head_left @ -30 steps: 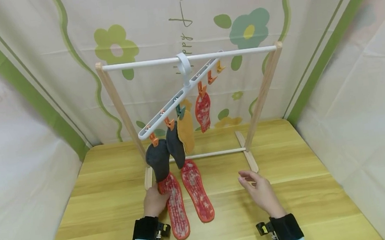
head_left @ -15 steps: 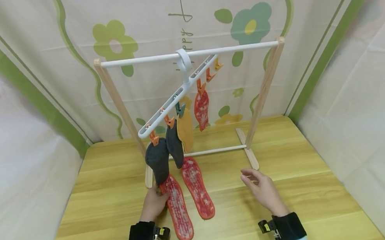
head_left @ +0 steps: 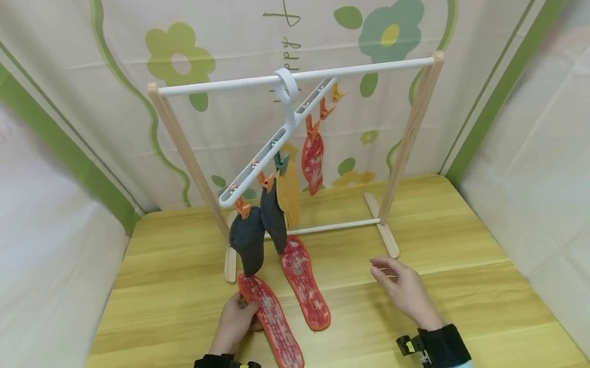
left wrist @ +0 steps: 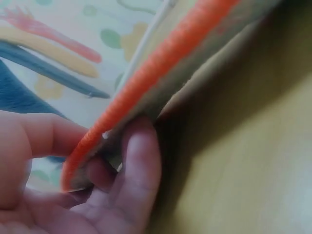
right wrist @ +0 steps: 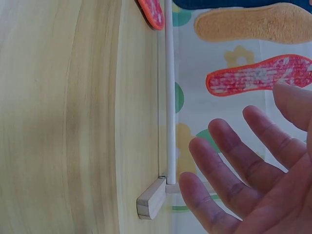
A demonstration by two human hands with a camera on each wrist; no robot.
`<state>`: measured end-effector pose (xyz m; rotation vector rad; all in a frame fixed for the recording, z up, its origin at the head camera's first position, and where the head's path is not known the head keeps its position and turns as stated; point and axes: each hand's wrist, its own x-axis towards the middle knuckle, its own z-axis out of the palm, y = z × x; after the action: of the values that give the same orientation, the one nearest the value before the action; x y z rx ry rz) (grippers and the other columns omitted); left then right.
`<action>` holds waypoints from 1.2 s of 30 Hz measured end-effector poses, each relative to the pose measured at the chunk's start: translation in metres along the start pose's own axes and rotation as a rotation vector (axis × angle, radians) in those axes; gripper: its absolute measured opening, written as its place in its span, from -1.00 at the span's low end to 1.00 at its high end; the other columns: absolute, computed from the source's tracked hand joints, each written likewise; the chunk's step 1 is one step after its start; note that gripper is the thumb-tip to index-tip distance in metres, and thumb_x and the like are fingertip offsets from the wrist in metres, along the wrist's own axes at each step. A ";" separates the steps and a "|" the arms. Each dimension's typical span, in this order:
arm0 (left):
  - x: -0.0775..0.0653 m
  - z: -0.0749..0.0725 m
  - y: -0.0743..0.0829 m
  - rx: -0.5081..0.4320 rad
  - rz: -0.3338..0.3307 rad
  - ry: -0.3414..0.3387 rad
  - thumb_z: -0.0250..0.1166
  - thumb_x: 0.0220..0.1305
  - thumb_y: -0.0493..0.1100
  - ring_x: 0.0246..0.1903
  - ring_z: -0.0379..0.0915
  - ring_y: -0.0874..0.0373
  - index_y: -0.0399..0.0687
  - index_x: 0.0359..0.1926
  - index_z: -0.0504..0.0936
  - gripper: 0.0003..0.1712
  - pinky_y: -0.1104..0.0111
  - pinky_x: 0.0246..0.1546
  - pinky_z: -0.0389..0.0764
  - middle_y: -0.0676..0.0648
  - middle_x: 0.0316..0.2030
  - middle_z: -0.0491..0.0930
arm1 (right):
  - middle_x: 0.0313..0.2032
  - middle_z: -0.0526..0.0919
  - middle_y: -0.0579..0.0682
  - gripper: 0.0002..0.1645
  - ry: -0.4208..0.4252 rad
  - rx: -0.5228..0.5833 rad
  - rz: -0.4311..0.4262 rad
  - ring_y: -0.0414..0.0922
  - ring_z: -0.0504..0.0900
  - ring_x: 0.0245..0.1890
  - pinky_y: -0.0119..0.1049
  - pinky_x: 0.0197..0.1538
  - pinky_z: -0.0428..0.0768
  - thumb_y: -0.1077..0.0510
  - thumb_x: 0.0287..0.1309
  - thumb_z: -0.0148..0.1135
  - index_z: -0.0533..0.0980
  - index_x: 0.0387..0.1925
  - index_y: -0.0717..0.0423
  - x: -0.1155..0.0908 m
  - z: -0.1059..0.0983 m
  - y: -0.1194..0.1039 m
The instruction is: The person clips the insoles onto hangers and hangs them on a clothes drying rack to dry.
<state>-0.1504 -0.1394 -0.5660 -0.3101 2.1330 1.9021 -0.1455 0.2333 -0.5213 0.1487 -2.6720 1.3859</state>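
My left hand (head_left: 235, 323) pinches a red-and-white insole (head_left: 278, 329) with orange edging near its far end, thumb on top and fingers beneath. In the left wrist view the stitched edge of that insole (left wrist: 146, 78) runs up between thumb and fingers, raised over the wood. A matching insole (head_left: 305, 285) lies on the table to its right. My right hand (head_left: 405, 292) hovers over the right side of the table, fingers loosely bent and holding nothing. From a hanger (head_left: 265, 157) hang two dark grey insoles (head_left: 247, 240), a yellow one (head_left: 289, 196) and a red one (head_left: 314, 164), all clipped.
The hanger hooks over the white top bar (head_left: 369, 69) of a wooden rack (head_left: 411, 136). An orange clip (head_left: 325, 109) and a yellow clip (head_left: 338, 92) at its far end hold nothing. Fabric walls (head_left: 551, 151) enclose the wooden table (head_left: 481, 308).
My left hand has drawn back toward me with the red insole, whose near end has swung right; its far end now shows below the grey insole. My right hand stays almost still.
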 end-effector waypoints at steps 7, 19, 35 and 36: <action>-0.009 0.000 0.008 -0.036 0.039 -0.012 0.09 0.48 -0.26 -0.36 0.64 -0.04 -0.35 0.41 0.18 -0.43 0.08 -0.35 0.69 -0.29 -0.21 0.59 | 0.02 0.66 0.09 -0.57 -0.002 -0.002 0.007 0.04 0.64 0.00 -0.03 0.04 0.60 -0.02 0.43 0.14 0.55 0.14 0.17 0.000 -0.003 -0.002; -0.027 0.001 0.028 -0.057 0.095 0.045 0.18 0.43 -0.26 -0.22 0.61 -0.03 -0.23 0.37 0.29 -0.45 0.13 -0.29 0.69 -0.30 0.04 0.50 | 0.01 0.67 0.08 -0.57 0.010 0.000 0.000 0.03 0.64 -0.01 -0.01 0.03 0.60 0.00 0.42 0.16 0.55 0.14 0.20 -0.001 -0.007 -0.006; -0.040 0.012 0.059 -0.032 0.176 0.053 0.26 0.41 -0.18 -0.22 0.62 -0.02 -0.23 0.20 0.46 -0.59 0.20 -0.30 0.70 -0.25 -0.01 0.55 | 0.01 0.67 0.06 -0.56 0.002 -0.018 -0.002 0.01 0.64 -0.01 0.01 0.06 0.58 -0.04 0.43 0.13 0.55 0.14 0.15 -0.002 -0.011 -0.017; -0.040 0.012 0.060 -0.033 0.186 0.047 0.26 0.41 -0.19 -0.22 0.63 -0.02 -0.23 0.21 0.46 -0.58 0.21 -0.30 0.71 -0.25 -0.01 0.54 | 0.01 0.67 0.07 -0.56 0.004 -0.023 -0.009 0.01 0.64 -0.02 0.02 0.06 0.58 -0.04 0.42 0.14 0.55 0.14 0.16 0.000 -0.012 -0.018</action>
<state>-0.1318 -0.1209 -0.4974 -0.1693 2.2316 2.0518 -0.1416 0.2325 -0.5002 0.1555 -2.6798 1.3505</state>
